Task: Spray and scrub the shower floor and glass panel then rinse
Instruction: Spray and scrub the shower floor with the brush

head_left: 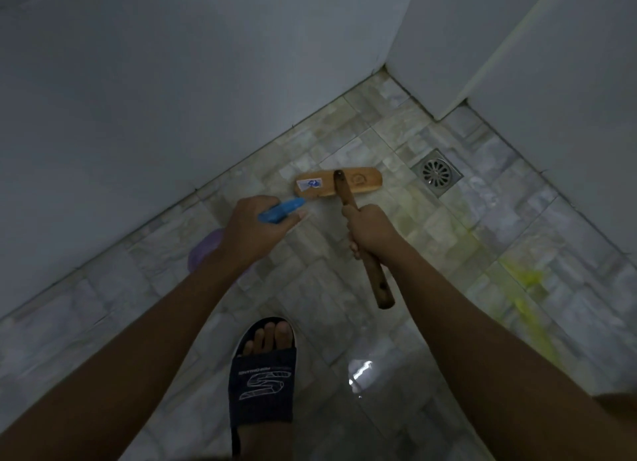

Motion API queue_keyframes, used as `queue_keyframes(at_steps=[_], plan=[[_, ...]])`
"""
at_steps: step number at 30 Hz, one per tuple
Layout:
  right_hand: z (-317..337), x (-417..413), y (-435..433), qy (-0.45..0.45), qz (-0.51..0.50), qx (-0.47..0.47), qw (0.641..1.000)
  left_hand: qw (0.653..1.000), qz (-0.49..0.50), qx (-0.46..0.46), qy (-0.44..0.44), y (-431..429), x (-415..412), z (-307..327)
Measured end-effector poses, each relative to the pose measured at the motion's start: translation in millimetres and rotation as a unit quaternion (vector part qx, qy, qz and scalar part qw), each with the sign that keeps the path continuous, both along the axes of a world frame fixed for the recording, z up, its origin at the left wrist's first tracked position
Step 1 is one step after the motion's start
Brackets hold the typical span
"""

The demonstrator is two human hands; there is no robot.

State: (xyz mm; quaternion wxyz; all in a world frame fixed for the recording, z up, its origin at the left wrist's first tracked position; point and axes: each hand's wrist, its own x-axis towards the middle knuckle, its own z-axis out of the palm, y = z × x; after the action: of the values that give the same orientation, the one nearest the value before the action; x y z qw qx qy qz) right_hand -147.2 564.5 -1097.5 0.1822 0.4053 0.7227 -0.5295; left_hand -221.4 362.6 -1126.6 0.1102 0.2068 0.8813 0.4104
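From the head view, my right hand is clenched round the handle of the scrub brush, whose head sits on the shower floor mid-frame, near the drain. My left hand grasps the blue-headed spray bottle, nozzle just beside the brush. Yellow cleaner streaks the tiles at right. My sandal stands on wet, glossy floor; I judge a hard push could make me slip
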Motion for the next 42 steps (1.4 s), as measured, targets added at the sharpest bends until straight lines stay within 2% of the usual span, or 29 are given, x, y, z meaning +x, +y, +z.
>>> queue_keyframes(at_steps=[2, 7, 9, 11, 13, 17, 21, 25, 30, 32, 34, 38, 42], plan=[[0.9, 22.5, 0.9, -0.002, -0.03, 0.005, 1.0, 1.0, -0.002, 0.015, -0.003, 4.4, 5.4, 0.8], [16.7, 99.9, 9.6, -0.074, 0.009, 0.093, 0.993, 0.999, -0.025, 0.029, -0.004, 47.6, 19.8, 9.6], [21.2, 128.6, 12.2, -0.124, -0.011, 0.083, 0.989, 0.998, -0.039, 0.043, -0.009, 66.7, 22.3, 13.7], [22.5, 150.5, 13.0, -0.171, -0.053, 0.028, 0.983, 0.996, -0.06, 0.066, -0.011, 82.3, 22.1, 17.8], [14.1, 156.2, 20.4, -0.187, -0.076, 0.029, 0.979, 0.994, -0.069, 0.083, -0.023, 93.0, 20.7, 19.0], [1.0, 113.2, 60.6, -0.127, -0.038, 0.094, 0.987, 0.992, -0.074, 0.102, -0.008, 102.2, 19.8, 16.9], [11.5, 67.1, 92.8, -0.107, -0.018, 0.103, 0.989, 0.99, -0.071, 0.122, 0.017, 104.5, 16.4, 14.0], [9.5, 99.8, 63.8, -0.122, 0.035, 0.107, 0.986, 0.992, -0.04, 0.113, 0.043, 109.3, 11.9, 9.4], [13.3, 165.7, 24.4, -0.159, -0.064, 0.063, 0.983, 0.991, -0.056, 0.1, 0.072, 112.8, 6.7, 9.0], [11.9, 152.1, 39.0, -0.16, -0.096, 0.053, 0.981, 0.99, -0.069, 0.105, 0.067, 114.2, 8.0, 8.3], [6.2, 120.4, 65.5, -0.142, -0.075, 0.067, 0.985, 0.99, -0.076, 0.105, 0.062, 114.8, 11.5, 7.8], [-8.1, 41.0, 103.9, -0.076, -0.11, 0.093, 0.987, 0.99, -0.079, 0.095, 0.074, 112.6, 18.2, 7.3], [-30.9, 44.1, 66.7, -0.05, -0.103, 0.077, 0.99, 0.99, -0.085, 0.085, 0.075, 111.8, 17.1, 7.9]])
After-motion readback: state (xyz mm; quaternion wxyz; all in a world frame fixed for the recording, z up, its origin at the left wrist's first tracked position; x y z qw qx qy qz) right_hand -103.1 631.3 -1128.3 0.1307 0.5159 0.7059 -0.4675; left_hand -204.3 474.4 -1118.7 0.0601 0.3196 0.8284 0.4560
